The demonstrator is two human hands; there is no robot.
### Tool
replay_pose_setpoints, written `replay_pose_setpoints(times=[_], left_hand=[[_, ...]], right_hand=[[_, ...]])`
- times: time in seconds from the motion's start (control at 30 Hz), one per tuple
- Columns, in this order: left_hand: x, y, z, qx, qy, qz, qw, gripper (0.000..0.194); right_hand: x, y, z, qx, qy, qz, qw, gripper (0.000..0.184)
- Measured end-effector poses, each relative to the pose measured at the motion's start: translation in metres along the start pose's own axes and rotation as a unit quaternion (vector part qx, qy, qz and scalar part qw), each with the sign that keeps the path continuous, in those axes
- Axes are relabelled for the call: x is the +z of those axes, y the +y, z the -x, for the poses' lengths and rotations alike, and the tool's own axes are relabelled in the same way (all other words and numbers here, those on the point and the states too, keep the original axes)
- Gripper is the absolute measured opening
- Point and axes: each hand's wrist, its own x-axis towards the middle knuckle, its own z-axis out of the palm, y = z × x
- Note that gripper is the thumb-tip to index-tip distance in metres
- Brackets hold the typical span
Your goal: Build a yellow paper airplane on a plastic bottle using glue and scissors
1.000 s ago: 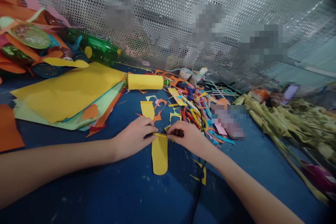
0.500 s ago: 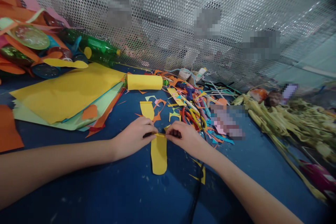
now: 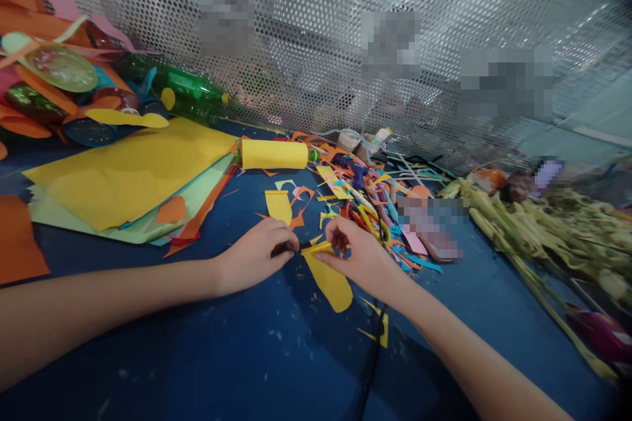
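Observation:
A yellow paper strip (image 3: 330, 281) with a rounded lower end and a narrow fold along its top hangs at a slant over the blue table. My right hand (image 3: 358, 256) pinches it by the folded top, thumb and curled fingers at the right corner. My left hand (image 3: 259, 250) is closed with its fingers bent, the fingertips just left of the strip's other corner, and nothing shows in them. Beyond the left hand lies a similar yellow paper piece (image 3: 279, 206) with a folded top. Farther back, a green bottle wrapped in yellow paper (image 3: 274, 154) lies on its side.
Coloured paper sheets (image 3: 133, 177) are stacked at left, below decorated bottles (image 3: 62, 69). Paper scraps, scissors (image 3: 372, 222) and a blue glue gun (image 3: 356, 171) lie right of centre. A black cable (image 3: 370, 368) crosses the blue table (image 3: 207, 362). Dried husks (image 3: 538, 230) lie at right.
The yellow strip has swung from upright to slanted, its rounded end moving right. My left fingers have come off its top edge, while my right hand has kept its pinch and turned slightly.

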Motion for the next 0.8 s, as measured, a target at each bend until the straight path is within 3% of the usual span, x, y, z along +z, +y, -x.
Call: replay_pose_setpoints(times=[0.07, 0.27, 0.47, 0.67, 0.8], left_hand=[[0.0003, 0.0005, 0.001, -0.005, 0.006, 0.005, 1.0, 0.011], [-0.0031, 0.0053, 0.0015, -0.018, 0.009, 0.015, 1.0, 0.034], [-0.0049, 0.0081, -0.0003, -0.022, -0.001, 0.053, 0.998, 0.015], [-0.003, 0.007, 0.0009, -0.043, 0.032, 0.066, 0.996, 0.016], [-0.0037, 0.0057, 0.0009, -0.052, 0.04, 0.078, 0.995, 0.017]], right_hand=[[-0.0004, -0.0015, 0.0007, 0.011, -0.02, -0.009, 1.0, 0.019], [0.0023, -0.0012, 0.0011, 0.019, -0.045, -0.093, 0.994, 0.02], [0.0069, -0.0017, 0.0016, 0.013, -0.037, -0.208, 0.977, 0.026], [0.003, 0.0041, -0.0042, 0.018, 0.025, -0.307, 0.951, 0.035], [-0.0014, 0.0032, -0.0065, 0.041, -0.023, -0.287, 0.957, 0.023]])
